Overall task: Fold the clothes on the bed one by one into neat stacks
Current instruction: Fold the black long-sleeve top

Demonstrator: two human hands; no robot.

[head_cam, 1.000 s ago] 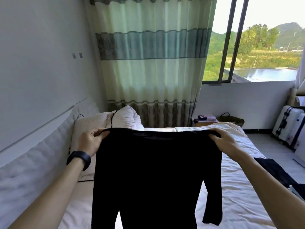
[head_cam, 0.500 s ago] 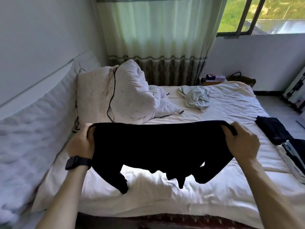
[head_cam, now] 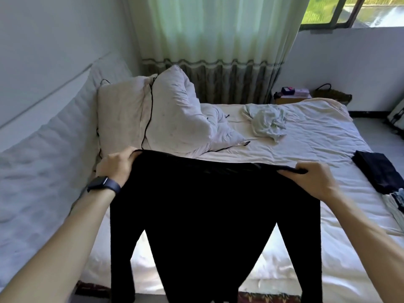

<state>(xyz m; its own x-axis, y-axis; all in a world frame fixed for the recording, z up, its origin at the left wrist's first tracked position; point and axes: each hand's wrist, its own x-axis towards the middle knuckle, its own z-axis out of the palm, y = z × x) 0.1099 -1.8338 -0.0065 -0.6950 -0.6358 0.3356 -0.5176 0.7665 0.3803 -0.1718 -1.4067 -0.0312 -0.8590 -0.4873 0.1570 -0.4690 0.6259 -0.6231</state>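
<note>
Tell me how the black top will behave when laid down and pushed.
Probably floppy: the black top hangs limp from the left hand and right hand. Likely light, since grips at its upper edge alone carry it. Pushed on the wrinkled bed, it would likely bunch rather than slide.

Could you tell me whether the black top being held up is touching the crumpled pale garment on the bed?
Apart. The head view shows bare white sheet between the upper edge of the black top and the crumpled pale garment.
</note>
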